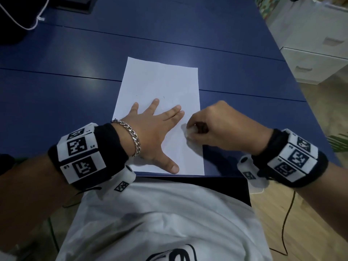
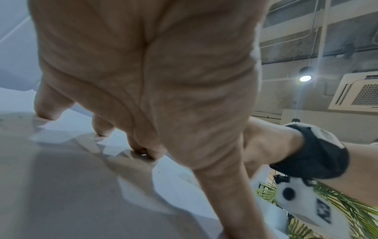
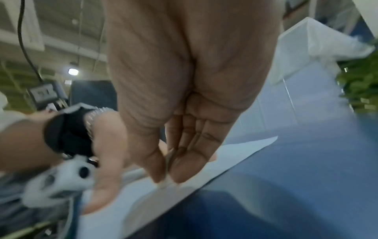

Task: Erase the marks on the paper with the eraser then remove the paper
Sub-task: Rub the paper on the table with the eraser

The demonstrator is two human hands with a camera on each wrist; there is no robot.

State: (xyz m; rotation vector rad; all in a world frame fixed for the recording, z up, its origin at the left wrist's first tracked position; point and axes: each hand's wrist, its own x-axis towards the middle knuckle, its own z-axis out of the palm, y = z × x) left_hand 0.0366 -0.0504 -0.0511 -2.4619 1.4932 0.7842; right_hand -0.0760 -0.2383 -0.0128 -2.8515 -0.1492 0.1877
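Observation:
A white sheet of paper (image 1: 162, 83) lies on the blue table, its near edge at the table's front edge. Faint small marks show near its middle. My left hand (image 1: 152, 129) lies flat on the paper's lower half with fingers spread, pressing it down. My right hand (image 1: 190, 131) pinches a small white eraser (image 1: 188, 133) against the paper near its right edge, just right of my left fingertips. In the right wrist view the thumb and fingers (image 3: 180, 169) close together on the paper (image 3: 143, 198); the eraser is almost hidden there.
The blue table (image 1: 66, 95) stretches left and far. A white cable (image 1: 22, 25) and a dark object lie at the far left. White drawers (image 1: 316, 61) stand off the table's right side, with wooden floor below.

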